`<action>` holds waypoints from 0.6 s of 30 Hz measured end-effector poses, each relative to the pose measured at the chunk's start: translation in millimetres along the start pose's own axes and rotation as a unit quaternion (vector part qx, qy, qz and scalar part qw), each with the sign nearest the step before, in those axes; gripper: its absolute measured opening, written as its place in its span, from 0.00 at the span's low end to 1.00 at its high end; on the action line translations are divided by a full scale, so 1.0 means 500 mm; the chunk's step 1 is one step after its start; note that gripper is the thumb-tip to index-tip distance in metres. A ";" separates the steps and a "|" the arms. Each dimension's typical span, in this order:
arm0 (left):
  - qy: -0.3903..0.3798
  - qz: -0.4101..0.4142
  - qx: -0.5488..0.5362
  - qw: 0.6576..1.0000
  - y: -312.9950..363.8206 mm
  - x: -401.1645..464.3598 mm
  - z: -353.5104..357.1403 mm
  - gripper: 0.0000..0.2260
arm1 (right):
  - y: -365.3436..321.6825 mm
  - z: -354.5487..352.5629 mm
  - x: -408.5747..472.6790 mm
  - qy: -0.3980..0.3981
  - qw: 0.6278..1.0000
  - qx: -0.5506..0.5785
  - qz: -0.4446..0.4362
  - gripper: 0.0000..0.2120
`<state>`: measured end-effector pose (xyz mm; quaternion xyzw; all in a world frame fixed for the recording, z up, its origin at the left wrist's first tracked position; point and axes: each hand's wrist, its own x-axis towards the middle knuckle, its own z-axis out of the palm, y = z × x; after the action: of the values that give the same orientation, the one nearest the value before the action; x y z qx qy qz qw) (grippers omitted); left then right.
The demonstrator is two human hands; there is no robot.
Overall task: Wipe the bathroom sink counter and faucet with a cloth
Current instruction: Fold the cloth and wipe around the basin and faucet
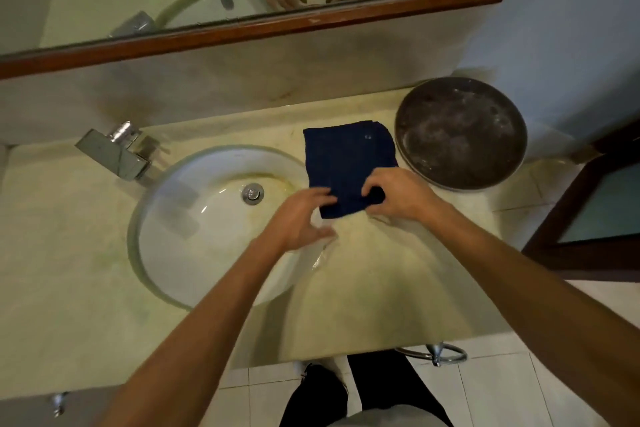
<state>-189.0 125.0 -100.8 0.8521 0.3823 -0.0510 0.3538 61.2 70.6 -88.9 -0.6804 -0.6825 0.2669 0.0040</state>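
The dark blue cloth (348, 163) lies flat on the bench (381, 288) just right of the sink (166, 218). Right hand (398, 196) pinches its near edge; left hand (301, 218) touches it, fingers loosely curled. Judged step: gathering the cloth; next, lift and start wiping toward the faucet (114, 152)

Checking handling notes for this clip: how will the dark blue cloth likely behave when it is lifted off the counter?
The dark blue cloth lies flat and folded, so it probably droops and unfolds when lifted. It already bunches where the right hand pinches it, suggesting it is soft and light.
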 end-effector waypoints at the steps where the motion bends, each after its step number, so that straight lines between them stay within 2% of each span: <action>1: 0.034 -0.025 -0.021 0.999 -0.025 -0.029 0.034 0.25 | 0.006 0.022 0.000 0.040 0.999 0.010 0.008 0.14; 3: 0.132 -0.077 -0.053 0.987 -0.063 -0.085 0.094 0.19 | 0.007 0.047 0.023 0.173 0.984 0.020 0.025 0.14; 5: 0.207 -0.131 -0.065 0.967 -0.105 -0.129 0.140 0.18 | -0.017 0.052 0.064 0.237 0.971 0.005 0.033 0.22; 7: 0.241 -0.180 -0.057 0.952 -0.142 -0.167 0.172 0.17 | -0.044 0.066 0.112 0.179 0.983 -0.018 0.042 0.33; 9: 0.262 -0.216 -0.049 0.939 -0.166 -0.196 0.194 0.15 | -0.069 0.098 0.152 0.109 0.990 -0.064 0.058 0.38; 13: 0.319 -0.282 -0.074 0.902 -0.150 -0.215 0.206 0.11 | -0.095 0.112 0.259 0.120 0.984 -0.108 0.069 0.38; 18: 0.320 -0.288 -0.068 0.900 -0.150 -0.217 0.211 0.09 | -0.135 0.066 0.398 0.140 0.982 -0.082 0.098 0.34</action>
<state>-297.7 24.9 -182.8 0.6486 0.7065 0.1512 0.2394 -28.4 248.5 -163.5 -0.7729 -0.6245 0.1112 0.0175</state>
